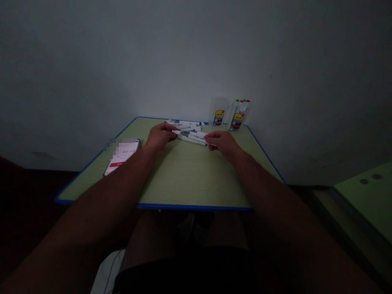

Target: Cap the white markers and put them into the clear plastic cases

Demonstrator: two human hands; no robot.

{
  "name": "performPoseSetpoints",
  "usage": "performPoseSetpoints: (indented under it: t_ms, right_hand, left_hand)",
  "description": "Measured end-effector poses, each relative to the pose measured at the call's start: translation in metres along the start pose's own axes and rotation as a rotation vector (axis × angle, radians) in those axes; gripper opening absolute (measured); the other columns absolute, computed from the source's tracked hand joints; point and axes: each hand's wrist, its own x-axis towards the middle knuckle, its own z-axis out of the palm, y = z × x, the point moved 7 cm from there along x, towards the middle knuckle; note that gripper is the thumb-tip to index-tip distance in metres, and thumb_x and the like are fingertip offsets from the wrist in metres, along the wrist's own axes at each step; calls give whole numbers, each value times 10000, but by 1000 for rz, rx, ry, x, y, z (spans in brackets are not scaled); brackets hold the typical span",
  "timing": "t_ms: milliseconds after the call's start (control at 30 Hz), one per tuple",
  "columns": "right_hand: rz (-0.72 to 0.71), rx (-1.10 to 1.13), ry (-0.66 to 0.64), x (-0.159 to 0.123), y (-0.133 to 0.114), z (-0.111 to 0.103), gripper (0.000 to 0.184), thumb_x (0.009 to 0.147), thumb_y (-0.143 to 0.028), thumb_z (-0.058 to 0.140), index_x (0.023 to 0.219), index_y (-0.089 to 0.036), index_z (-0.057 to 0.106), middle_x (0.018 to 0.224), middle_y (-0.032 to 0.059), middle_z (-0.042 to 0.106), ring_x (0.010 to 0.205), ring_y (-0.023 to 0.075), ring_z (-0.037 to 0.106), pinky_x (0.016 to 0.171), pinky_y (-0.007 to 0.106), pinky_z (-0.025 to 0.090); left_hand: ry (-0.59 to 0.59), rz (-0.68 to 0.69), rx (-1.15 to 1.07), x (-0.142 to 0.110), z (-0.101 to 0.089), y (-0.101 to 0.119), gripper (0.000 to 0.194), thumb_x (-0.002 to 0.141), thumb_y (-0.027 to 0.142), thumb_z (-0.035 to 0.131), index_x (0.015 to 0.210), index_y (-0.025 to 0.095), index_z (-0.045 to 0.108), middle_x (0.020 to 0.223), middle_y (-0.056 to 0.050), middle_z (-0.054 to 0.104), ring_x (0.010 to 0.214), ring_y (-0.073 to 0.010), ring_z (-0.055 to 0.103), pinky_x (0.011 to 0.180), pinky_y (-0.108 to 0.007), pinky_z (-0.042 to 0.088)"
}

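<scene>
Several white markers [191, 139] lie in a loose pile near the back of the table, at the middle of the head view. My left hand [159, 136] is at the pile's left side, its thumb and fingers closed on the end of a white marker [177, 132]. On the right side, my right hand [223, 143] has its fingertips pinched on the end of another white marker [198, 134]. The fingers hide parts of both markers. More white markers [183, 123] lie behind, close to the wall.
A clear plastic case [219, 110] stands at the back right. Beside it, another clear case [239, 116] holds several markers with coloured ends. A phone [124, 155] with a lit screen lies on the left of the blue-edged table [190, 183]. The wall [177, 53] rises directly behind.
</scene>
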Motion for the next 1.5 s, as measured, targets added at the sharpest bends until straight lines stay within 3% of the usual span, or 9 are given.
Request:
performPoseSetpoints:
  t_ms: [733,1000,1267,1500]
  right_hand:
    - [-15,-13,-28,0,1,1,95,762,-65,723,747,-151,687,614,-6,643,483,83,558,472,209,488]
    - [7,-40,-17,0,2,-1,92,778,-64,723,771,-146,680,620,-9,634,496,86,571,476,204,491]
    - [31,-75,-1,2,4,-2,145,771,-6,676,779,-150,693,677,12,665,586,107,612,491,197,492]
    - [39,-72,-3,1,3,-2,159,762,1,674,756,-156,693,689,18,666,592,114,611,491,206,488]
  left_hand:
    - [-182,19,18,-10,18,0,197,576,-10,713,677,154,673,723,-17,661,678,-131,622,734,-319,560]
    - [-231,124,31,-9,20,3,246,537,32,788,732,160,708,670,16,618,637,-110,565,655,-268,505]
    - [-376,282,-14,-16,34,13,304,515,139,871,784,161,730,716,16,652,694,-114,596,675,-255,502]
    - [-367,293,70,-17,35,14,293,540,143,858,800,170,727,746,7,651,706,-123,593,670,-269,497]
